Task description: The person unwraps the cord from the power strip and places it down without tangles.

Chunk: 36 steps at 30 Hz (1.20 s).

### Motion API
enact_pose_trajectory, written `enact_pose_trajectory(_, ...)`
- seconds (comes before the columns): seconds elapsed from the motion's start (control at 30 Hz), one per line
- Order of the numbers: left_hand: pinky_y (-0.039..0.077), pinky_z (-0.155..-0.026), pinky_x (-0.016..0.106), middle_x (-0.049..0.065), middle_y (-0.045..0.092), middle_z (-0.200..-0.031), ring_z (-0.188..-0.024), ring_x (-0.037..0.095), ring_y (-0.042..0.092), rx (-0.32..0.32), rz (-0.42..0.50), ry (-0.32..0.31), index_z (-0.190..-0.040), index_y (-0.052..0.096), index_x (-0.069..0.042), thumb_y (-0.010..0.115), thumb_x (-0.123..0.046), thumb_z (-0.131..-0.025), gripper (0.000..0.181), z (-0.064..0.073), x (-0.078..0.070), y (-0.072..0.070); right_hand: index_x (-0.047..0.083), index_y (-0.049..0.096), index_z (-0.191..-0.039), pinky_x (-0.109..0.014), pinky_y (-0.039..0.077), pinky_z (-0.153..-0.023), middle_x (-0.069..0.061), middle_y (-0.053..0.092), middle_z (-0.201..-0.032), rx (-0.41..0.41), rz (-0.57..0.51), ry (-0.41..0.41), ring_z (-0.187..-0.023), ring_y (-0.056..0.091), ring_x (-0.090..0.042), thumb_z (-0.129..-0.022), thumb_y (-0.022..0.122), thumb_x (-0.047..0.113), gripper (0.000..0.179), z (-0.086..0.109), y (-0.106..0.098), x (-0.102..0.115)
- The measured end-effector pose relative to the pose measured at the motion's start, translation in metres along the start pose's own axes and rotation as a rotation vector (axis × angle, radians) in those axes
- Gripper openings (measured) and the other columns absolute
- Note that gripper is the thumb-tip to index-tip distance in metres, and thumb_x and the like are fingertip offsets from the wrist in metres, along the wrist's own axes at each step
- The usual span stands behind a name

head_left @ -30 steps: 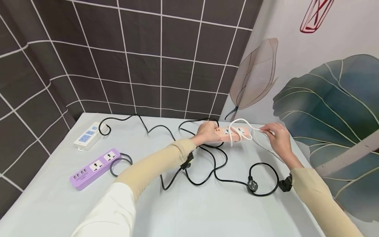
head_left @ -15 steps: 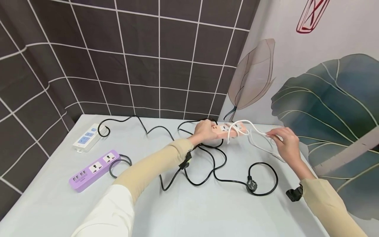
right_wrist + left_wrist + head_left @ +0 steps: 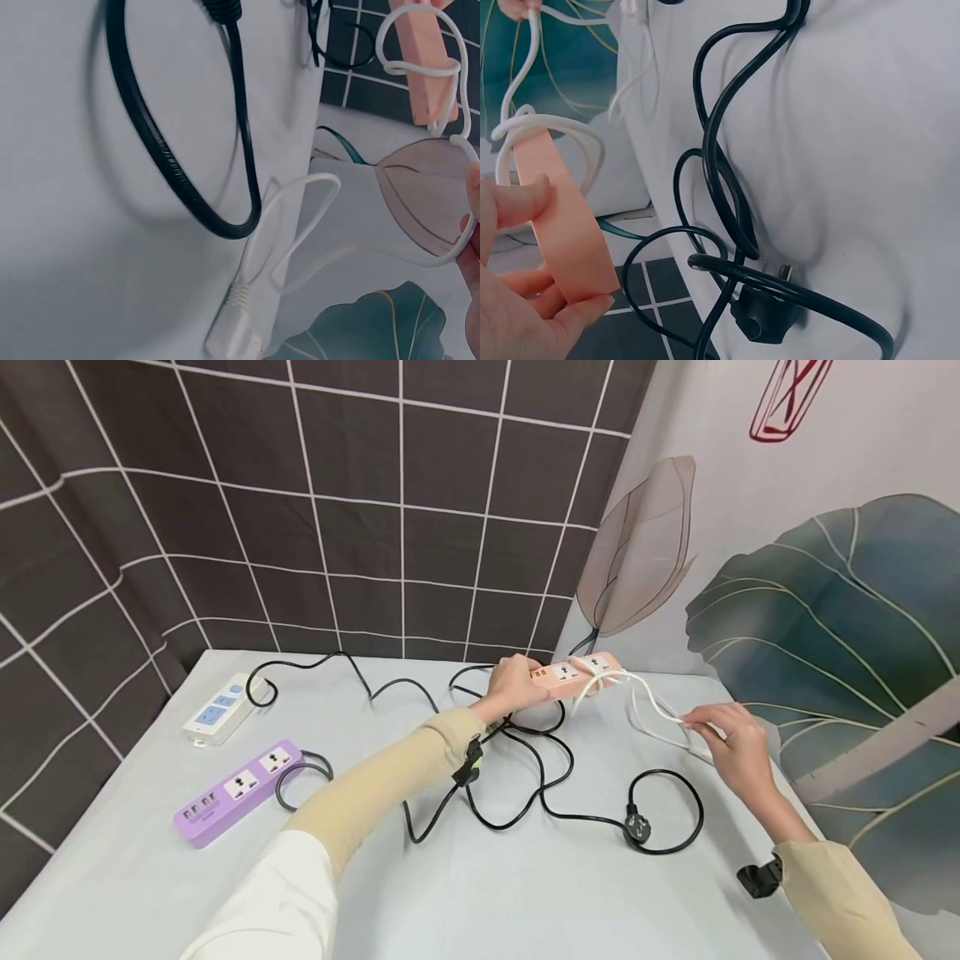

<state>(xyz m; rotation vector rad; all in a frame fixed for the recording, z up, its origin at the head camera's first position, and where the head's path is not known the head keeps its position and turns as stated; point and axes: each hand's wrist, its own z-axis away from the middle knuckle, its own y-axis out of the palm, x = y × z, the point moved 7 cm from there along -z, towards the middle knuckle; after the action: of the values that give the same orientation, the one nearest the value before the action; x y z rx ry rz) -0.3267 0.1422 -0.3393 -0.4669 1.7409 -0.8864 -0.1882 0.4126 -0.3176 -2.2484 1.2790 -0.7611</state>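
My left hand [image 3: 516,685] grips one end of a peach power strip [image 3: 566,672], holding it up near the table's back edge. In the left wrist view its thumb and fingers wrap the strip's sides. White cord [image 3: 424,70] is looped around the strip's other end. To the right, my right hand [image 3: 738,752] pinches this white cord [image 3: 651,692] between thumb and fingertips, and a slack stretch runs between the hands. The cord's white plug [image 3: 234,330] lies on the table below the right hand, seen in the right wrist view.
Black cords [image 3: 542,777] tangle across the middle of the table [image 3: 480,893]. One black plug [image 3: 637,828] lies at right, another plug [image 3: 765,315] under my left wrist. A purple power strip [image 3: 236,793] and a white one with blue sockets [image 3: 225,708] lie at left.
My right hand has moved right and toward me, drawing the white cord with it. The peach strip has shifted slightly left and its free end has risen. The loops on it have changed shape.
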Motion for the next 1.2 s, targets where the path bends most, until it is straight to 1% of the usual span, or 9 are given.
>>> enact_pose_trajectory(0.13, 0.041, -0.063, 0.02, 0.004, 0.074, -0.099, -0.082, 0.016, 0.064, -0.018, 0.013, 0.001, -0.116, 0.07, -0.01, 0.077, -0.026, -0.076, 0.044, -0.002, 0.001, -0.007, 0.001, 0.072, -0.079, -0.008, 0.033, -0.075, -0.013, 0.07, -0.079, 0.016, 0.014, 0.016, -0.09, 0.041, 0.015, -0.066, 0.074, -0.019, 0.024, 0.004, 0.001, -0.002)
enact_pose_trajectory(0.27, 0.038, -0.06, 0.019, 0.004, 0.074, -0.096, -0.079, 0.015, 0.062, -0.032, 0.021, 0.0, -0.115, 0.07, -0.011, 0.078, -0.028, -0.075, 0.044, -0.003, 0.005, -0.013, 0.003, 0.072, -0.078, -0.009, 0.034, -0.071, -0.011, 0.07, -0.08, 0.035, 0.034, 0.014, -0.089, 0.042, 0.011, -0.066, 0.075, -0.018, 0.023, 0.009, 0.003, -0.003)
enact_pose_trajectory(0.37, 0.036, -0.059, 0.019, 0.003, 0.074, -0.095, -0.077, 0.015, 0.061, -0.039, 0.03, -0.012, -0.115, 0.071, -0.011, 0.078, -0.029, -0.076, 0.044, -0.004, 0.008, -0.016, 0.004, 0.072, -0.077, -0.009, 0.035, -0.072, -0.01, 0.07, -0.08, 0.057, 0.041, 0.002, -0.087, 0.045, 0.006, -0.066, 0.075, -0.017, 0.024, 0.012, 0.006, -0.004)
enact_pose_trajectory(0.57, 0.039, -0.064, 0.019, 0.004, 0.072, -0.103, -0.085, 0.015, 0.062, -0.029, 0.059, -0.04, -0.12, 0.068, -0.01, 0.078, -0.029, -0.076, 0.05, -0.004, 0.008, -0.019, 0.006, 0.072, -0.079, -0.01, 0.036, -0.072, -0.009, 0.071, -0.081, 0.091, 0.062, -0.007, -0.083, 0.049, -0.005, -0.066, 0.076, -0.014, 0.024, 0.015, 0.014, -0.008)
enact_pose_trajectory(0.7, 0.042, -0.068, 0.02, 0.004, 0.072, -0.106, -0.089, 0.016, 0.063, -0.017, 0.061, -0.04, -0.121, 0.067, -0.009, 0.078, -0.029, -0.076, 0.051, -0.002, 0.006, -0.02, 0.006, 0.072, -0.08, -0.017, 0.038, -0.071, -0.009, 0.071, -0.081, 0.107, 0.085, -0.011, -0.081, 0.051, -0.012, -0.067, 0.076, -0.012, 0.022, 0.015, 0.019, -0.012)
enact_pose_trajectory(0.83, 0.042, -0.07, 0.022, 0.004, 0.072, -0.105, -0.089, 0.017, 0.063, -0.007, 0.062, -0.032, -0.12, 0.068, -0.009, 0.078, -0.028, -0.076, 0.049, 0.0, 0.004, -0.02, 0.006, 0.072, -0.083, -0.023, 0.039, -0.071, -0.01, 0.071, -0.083, 0.141, 0.101, -0.006, -0.082, 0.052, -0.019, -0.071, 0.074, -0.011, 0.02, 0.011, 0.026, -0.016)
enact_pose_trajectory(1.0, 0.041, -0.067, 0.02, 0.003, 0.073, -0.101, -0.087, 0.016, 0.063, 0.012, 0.084, -0.017, -0.116, 0.07, -0.011, 0.078, -0.027, -0.075, 0.045, 0.004, 0.001, -0.02, 0.005, 0.072, -0.084, -0.027, 0.039, -0.07, -0.011, 0.07, -0.083, 0.18, 0.114, -0.002, -0.081, 0.053, -0.022, -0.074, 0.074, -0.007, 0.016, 0.006, 0.035, -0.021)
enact_pose_trajectory(1.1, 0.042, -0.067, 0.02, 0.003, 0.073, -0.101, -0.087, 0.015, 0.064, 0.025, 0.103, -0.012, -0.116, 0.07, -0.011, 0.078, -0.027, -0.075, 0.044, 0.007, -0.002, -0.019, 0.004, 0.072, -0.084, -0.032, 0.04, -0.07, -0.012, 0.07, -0.083, 0.196, 0.124, 0.007, -0.08, 0.054, -0.024, -0.075, 0.074, -0.005, 0.013, 0.002, 0.04, -0.025)
enact_pose_trajectory(1.2, 0.044, -0.071, 0.02, 0.003, 0.073, -0.104, -0.09, 0.014, 0.064, 0.026, 0.115, -0.01, -0.116, 0.07, -0.011, 0.078, -0.026, -0.075, 0.045, 0.008, -0.002, -0.018, 0.003, 0.072, -0.085, -0.039, 0.042, -0.072, -0.014, 0.07, -0.083, 0.217, 0.129, 0.022, -0.082, 0.055, -0.026, -0.077, 0.073, -0.005, 0.011, -0.002, 0.045, -0.028)
